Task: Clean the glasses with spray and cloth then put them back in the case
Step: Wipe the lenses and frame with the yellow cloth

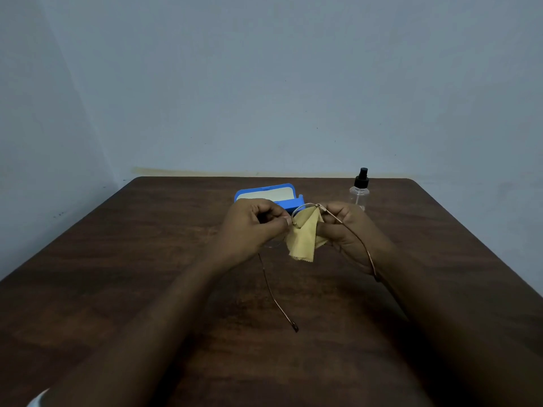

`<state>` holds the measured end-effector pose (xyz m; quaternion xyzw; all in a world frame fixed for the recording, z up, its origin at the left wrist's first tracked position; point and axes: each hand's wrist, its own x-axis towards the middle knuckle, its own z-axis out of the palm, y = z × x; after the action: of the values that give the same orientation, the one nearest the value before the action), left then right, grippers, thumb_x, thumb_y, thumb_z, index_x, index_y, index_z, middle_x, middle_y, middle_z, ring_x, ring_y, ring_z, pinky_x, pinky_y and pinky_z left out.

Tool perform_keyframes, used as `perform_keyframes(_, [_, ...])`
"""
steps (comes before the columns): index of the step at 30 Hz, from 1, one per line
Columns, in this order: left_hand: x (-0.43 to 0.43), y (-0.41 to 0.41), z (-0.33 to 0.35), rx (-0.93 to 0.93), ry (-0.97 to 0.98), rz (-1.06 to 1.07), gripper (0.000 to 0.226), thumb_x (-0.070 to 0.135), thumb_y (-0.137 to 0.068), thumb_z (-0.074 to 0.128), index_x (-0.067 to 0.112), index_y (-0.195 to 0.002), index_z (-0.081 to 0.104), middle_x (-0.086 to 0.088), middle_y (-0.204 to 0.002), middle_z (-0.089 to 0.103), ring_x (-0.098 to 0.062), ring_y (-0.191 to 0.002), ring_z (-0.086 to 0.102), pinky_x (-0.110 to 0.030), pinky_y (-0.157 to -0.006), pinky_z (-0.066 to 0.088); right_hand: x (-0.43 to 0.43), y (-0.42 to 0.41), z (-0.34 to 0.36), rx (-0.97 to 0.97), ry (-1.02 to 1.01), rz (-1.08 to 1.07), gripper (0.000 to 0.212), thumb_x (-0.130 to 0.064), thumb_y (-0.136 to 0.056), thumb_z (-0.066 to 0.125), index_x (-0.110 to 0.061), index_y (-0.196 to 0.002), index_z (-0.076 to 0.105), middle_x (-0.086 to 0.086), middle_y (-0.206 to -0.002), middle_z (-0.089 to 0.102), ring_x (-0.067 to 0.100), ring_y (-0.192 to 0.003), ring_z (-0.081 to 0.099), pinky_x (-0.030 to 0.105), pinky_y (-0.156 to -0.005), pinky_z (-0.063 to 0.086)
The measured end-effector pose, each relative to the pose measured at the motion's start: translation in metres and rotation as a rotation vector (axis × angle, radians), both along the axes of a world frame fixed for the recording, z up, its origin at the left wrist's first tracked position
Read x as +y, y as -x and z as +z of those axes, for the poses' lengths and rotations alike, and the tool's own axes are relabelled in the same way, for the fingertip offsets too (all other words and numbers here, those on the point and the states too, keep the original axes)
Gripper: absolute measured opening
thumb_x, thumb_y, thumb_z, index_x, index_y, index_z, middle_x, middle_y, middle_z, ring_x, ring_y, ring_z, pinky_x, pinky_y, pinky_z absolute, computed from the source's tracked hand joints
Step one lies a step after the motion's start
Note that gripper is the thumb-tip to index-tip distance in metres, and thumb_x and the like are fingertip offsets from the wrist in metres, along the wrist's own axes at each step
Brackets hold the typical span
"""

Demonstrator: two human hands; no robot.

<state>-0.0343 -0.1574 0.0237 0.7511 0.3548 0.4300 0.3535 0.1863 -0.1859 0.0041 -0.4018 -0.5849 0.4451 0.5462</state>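
Observation:
Thin copper-wire glasses (276, 301) hang above the middle of the table, their temples open and pointing toward me. My left hand (252, 227) pinches the frame near the bridge. My right hand (343, 230) presses a yellow cloth (304, 239) against the right lens, with the cloth's loose corners hanging down. The right temple runs across my right wrist. Behind my hands the blue case (264, 193) stands open, its pale lining showing. A clear spray bottle (360, 189) with a black nozzle stands upright at the back right.
The dark wooden table (147, 259) has rounded far corners and sits against a pale blue wall (264, 83). A bit of white sleeve or cloth (38, 400) shows at the bottom left corner.

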Motion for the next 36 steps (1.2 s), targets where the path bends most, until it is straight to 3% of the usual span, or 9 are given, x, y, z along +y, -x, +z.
perform_keyframes(5, [-0.001,-0.002,-0.003,0.053,-0.018,0.0,0.006,0.013,-0.093,0.077,0.014,-0.091,0.082,0.005,-0.082,0.079,-0.005,-0.079,0.071,-0.022,-0.071,0.055,0.003,0.0,-0.005,-0.049,-0.063,-0.075,0.028,-0.018,-0.09,0.074,0.002,-0.11,0.072,0.036,-0.104,0.07,0.059,-0.101,0.064,0.069,-0.087,0.051])
perform_keyframes(8, [0.0,-0.001,-0.001,0.048,-0.011,0.01,0.005,0.014,-0.093,0.078,0.014,-0.091,0.082,0.001,-0.084,0.079,-0.009,-0.08,0.072,-0.026,-0.072,0.057,0.001,0.002,-0.006,0.006,-0.045,-0.032,0.024,-0.005,-0.093,0.069,0.001,-0.116,0.071,0.03,-0.11,0.072,0.05,-0.104,0.069,0.058,-0.086,0.057])
perform_keyframes(13, [-0.001,0.0,0.001,0.032,-0.023,0.013,0.005,0.012,-0.093,0.078,0.01,-0.093,0.082,-0.003,-0.087,0.08,-0.024,-0.086,0.075,-0.032,-0.076,0.059,0.003,0.001,-0.006,-0.015,-0.048,-0.049,0.032,-0.013,-0.083,0.073,-0.002,-0.112,0.073,0.026,-0.107,0.074,0.036,-0.095,0.071,0.045,-0.081,0.058])
perform_keyframes(16, [-0.003,-0.001,0.002,0.022,-0.021,0.01,0.005,0.012,-0.093,0.077,0.01,-0.093,0.081,-0.003,-0.087,0.08,-0.023,-0.086,0.075,-0.031,-0.076,0.059,0.002,-0.002,-0.001,-0.081,-0.086,-0.1,0.029,-0.014,-0.081,0.075,0.0,-0.106,0.074,0.021,-0.097,0.077,0.032,-0.088,0.073,0.045,-0.079,0.058])
perform_keyframes(20, [0.001,0.002,0.001,0.069,-0.137,0.052,0.007,0.014,-0.094,0.076,0.018,-0.091,0.081,0.005,-0.086,0.078,-0.013,-0.084,0.073,-0.036,-0.079,0.06,-0.003,-0.006,0.006,-0.096,-0.035,-0.019,0.016,0.002,-0.094,0.066,0.001,-0.109,0.073,0.004,-0.091,0.08,0.012,-0.081,0.076,0.022,-0.07,0.057])
perform_keyframes(22, [0.001,0.004,0.001,0.075,-0.221,0.087,0.007,0.016,-0.094,0.075,0.021,-0.092,0.08,0.009,-0.088,0.076,-0.01,-0.088,0.072,-0.033,-0.081,0.058,-0.002,-0.011,0.007,-0.073,0.031,0.006,0.016,0.004,-0.096,0.062,0.0,-0.107,0.073,0.008,-0.094,0.079,0.015,-0.081,0.076,0.023,-0.069,0.057])
perform_keyframes(30, [-0.001,0.004,0.005,-0.076,-0.343,0.333,0.011,0.023,-0.093,0.073,0.031,-0.086,0.074,0.021,-0.091,0.071,-0.006,-0.096,0.066,-0.036,-0.083,0.052,-0.014,-0.011,0.014,0.239,0.228,0.168,0.017,-0.002,-0.09,0.059,0.004,-0.102,0.071,0.013,-0.084,0.076,0.012,-0.061,0.072,0.021,-0.052,0.057])
perform_keyframes(32, [0.001,0.002,0.005,-0.109,-0.269,0.372,0.011,0.022,-0.093,0.074,0.029,-0.085,0.074,0.022,-0.091,0.069,-0.001,-0.091,0.064,-0.034,-0.079,0.05,-0.017,0.006,0.011,0.355,0.264,0.208,0.021,-0.006,-0.089,0.06,0.002,-0.104,0.072,0.016,-0.093,0.077,0.019,-0.073,0.075,0.03,-0.063,0.063])
perform_keyframes(36, [0.011,0.006,0.01,-0.249,-0.07,0.432,0.01,0.016,-0.089,0.078,0.023,-0.082,0.079,0.008,-0.12,0.068,-0.003,-0.117,0.064,-0.032,-0.099,0.052,-0.014,0.025,0.01,0.545,0.322,0.119,0.02,-0.006,-0.101,0.052,0.003,-0.107,0.069,0.017,-0.098,0.073,0.021,-0.08,0.075,0.033,-0.068,0.064])
